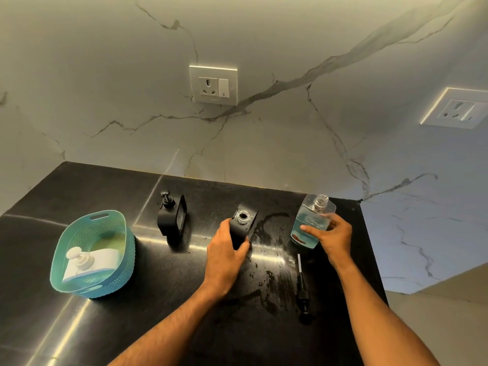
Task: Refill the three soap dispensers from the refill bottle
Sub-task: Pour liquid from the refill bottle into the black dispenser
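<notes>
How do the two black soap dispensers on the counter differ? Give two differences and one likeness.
The left black dispenser has its pump on; the middle black dispenser has an open neck. The left stands untouched; the left hand grips the middle one. Both are black and upright.

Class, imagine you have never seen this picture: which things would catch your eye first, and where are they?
First, the two hands mid-counter: the left hand grips an open black soap dispenser, and the right hand holds an uncapped refill bottle of blue liquid. Next, the teal basket at left holding a white dispenser, then wet smears around the removed pump.
</notes>
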`<state>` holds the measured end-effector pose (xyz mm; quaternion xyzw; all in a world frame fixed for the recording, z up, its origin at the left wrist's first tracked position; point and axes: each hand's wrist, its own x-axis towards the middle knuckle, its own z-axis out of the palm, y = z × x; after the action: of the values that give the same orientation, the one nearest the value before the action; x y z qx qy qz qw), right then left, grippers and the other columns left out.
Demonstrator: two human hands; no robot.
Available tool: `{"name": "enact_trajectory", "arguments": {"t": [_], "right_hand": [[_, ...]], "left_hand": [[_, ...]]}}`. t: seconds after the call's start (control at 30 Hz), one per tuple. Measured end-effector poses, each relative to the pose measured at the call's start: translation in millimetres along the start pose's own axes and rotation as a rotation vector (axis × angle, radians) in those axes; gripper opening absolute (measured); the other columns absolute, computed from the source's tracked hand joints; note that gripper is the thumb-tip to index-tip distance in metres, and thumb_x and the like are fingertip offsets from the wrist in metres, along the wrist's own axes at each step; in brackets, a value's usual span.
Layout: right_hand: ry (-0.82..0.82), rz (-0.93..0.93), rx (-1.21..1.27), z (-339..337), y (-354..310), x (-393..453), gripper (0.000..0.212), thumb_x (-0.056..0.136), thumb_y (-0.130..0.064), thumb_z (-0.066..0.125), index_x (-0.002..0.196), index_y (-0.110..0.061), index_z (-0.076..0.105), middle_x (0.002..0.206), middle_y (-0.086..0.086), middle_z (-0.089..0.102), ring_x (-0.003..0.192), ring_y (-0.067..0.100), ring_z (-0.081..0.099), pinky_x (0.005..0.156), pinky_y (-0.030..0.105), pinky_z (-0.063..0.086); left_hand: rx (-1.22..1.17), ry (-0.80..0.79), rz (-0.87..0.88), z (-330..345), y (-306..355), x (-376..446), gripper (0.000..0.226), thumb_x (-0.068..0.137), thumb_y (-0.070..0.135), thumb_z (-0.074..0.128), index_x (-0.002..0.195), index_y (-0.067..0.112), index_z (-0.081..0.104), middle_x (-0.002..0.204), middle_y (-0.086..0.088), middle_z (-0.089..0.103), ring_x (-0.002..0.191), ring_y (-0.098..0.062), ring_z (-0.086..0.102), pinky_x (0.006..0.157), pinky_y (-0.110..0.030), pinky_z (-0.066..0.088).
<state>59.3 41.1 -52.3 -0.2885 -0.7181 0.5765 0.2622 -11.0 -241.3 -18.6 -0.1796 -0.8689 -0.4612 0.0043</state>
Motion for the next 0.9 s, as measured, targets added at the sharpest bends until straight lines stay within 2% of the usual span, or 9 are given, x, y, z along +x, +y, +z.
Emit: {"name": "enact_trajectory", "arguments": {"t": [0.07, 0.23, 0.33, 0.43, 0.47, 0.57, 0.6, 0.83, 0.9], "right_hand": [[0.041, -0.026, 0.003, 4, -4, -5, 0.05, 0.058, -0.013, 0.097, 0.102, -0.014, 0.073, 0.099, 0.001, 0.077, 0.092, 0.017, 0.076, 0.077, 0.046, 0.064], [0.19, -0.164, -0.076, 8, -23, -14, 0.053, 0.058, -0.025, 0.099, 0.103, -0.016, 0.072, 0.101, -0.003, 0.075, 0.092, 0.013, 0.073, 0.075, 0.043, 0.064], [0.295, -0.324, -0.171, 9, -51, -23, 0.056, 0.058, -0.03, 0.098, 0.104, -0.014, 0.071, 0.1, -0.004, 0.07, 0.093, 0.006, 0.066, 0.074, 0.03, 0.061], [0.338, -0.471, -0.248, 12, -80, -34, 0.055, 0.057, -0.024, 0.099, 0.103, -0.01, 0.072, 0.096, -0.003, 0.066, 0.089, -0.004, 0.06, 0.069, 0.015, 0.054], [0.338, -0.509, -0.285, 13, -87, -38, 0.055, 0.057, -0.022, 0.099, 0.103, -0.011, 0.072, 0.096, -0.004, 0.065, 0.086, -0.003, 0.06, 0.069, 0.016, 0.054], [0.343, -0.611, -0.405, 17, -105, -49, 0.047, 0.063, -0.024, 0.097, 0.102, -0.012, 0.073, 0.092, -0.003, 0.063, 0.078, 0.009, 0.059, 0.067, 0.04, 0.057], [0.348, -0.646, -0.438, 19, -111, -52, 0.044, 0.066, -0.025, 0.096, 0.101, -0.011, 0.073, 0.09, -0.003, 0.063, 0.077, 0.011, 0.058, 0.066, 0.043, 0.055], [0.344, -0.773, -0.671, 27, -134, -77, 0.05, 0.068, -0.021, 0.094, 0.11, -0.005, 0.073, 0.095, 0.006, 0.065, 0.085, 0.02, 0.058, 0.076, 0.026, 0.046], [0.328, -0.792, -0.722, 30, -137, -81, 0.052, 0.068, -0.021, 0.094, 0.112, -0.006, 0.073, 0.098, 0.006, 0.065, 0.088, 0.021, 0.058, 0.077, 0.025, 0.044]], "left_hand": [[-0.007, 0.002, 0.011, -1, 3, 1, 0.051, 0.09, 0.028, 0.077, 0.134, 0.023, 0.05, 0.116, 0.009, 0.063, 0.102, -0.005, 0.061, 0.087, -0.02, 0.054], [-0.049, 0.026, 0.041, -6, 12, 1, 0.057, 0.09, 0.033, 0.077, 0.138, 0.019, 0.051, 0.115, 0.005, 0.068, 0.1, -0.009, 0.067, 0.087, -0.025, 0.06], [-0.073, 0.072, 0.067, -11, 22, -1, 0.062, 0.089, 0.035, 0.078, 0.142, 0.016, 0.051, 0.116, 0.006, 0.069, 0.1, -0.007, 0.067, 0.087, -0.023, 0.06], [-0.115, 0.108, 0.096, -17, 33, -4, 0.058, 0.089, 0.037, 0.078, 0.138, 0.017, 0.055, 0.11, 0.006, 0.071, 0.095, -0.006, 0.069, 0.083, -0.023, 0.06], [-0.123, 0.12, 0.104, -18, 35, -5, 0.057, 0.088, 0.038, 0.078, 0.137, 0.017, 0.056, 0.108, 0.007, 0.071, 0.093, -0.007, 0.069, 0.081, -0.024, 0.061], [-0.143, 0.157, 0.132, -24, 43, -9, 0.057, 0.088, 0.039, 0.078, 0.136, 0.017, 0.056, 0.108, 0.005, 0.071, 0.092, -0.008, 0.07, 0.079, -0.024, 0.061], [-0.146, 0.166, 0.142, -26, 46, -10, 0.058, 0.088, 0.039, 0.078, 0.136, 0.017, 0.056, 0.108, 0.004, 0.072, 0.092, -0.009, 0.071, 0.079, -0.022, 0.061], [-0.134, 0.195, 0.176, -39, 57, -19, 0.049, 0.088, 0.038, 0.078, 0.128, 0.017, 0.059, 0.1, 0.008, 0.071, 0.085, -0.006, 0.069, 0.074, -0.013, 0.057], [-0.141, 0.191, 0.188, -43, 58, -21, 0.047, 0.088, 0.038, 0.078, 0.127, 0.019, 0.058, 0.099, 0.009, 0.07, 0.084, -0.006, 0.069, 0.073, -0.015, 0.058]]}}
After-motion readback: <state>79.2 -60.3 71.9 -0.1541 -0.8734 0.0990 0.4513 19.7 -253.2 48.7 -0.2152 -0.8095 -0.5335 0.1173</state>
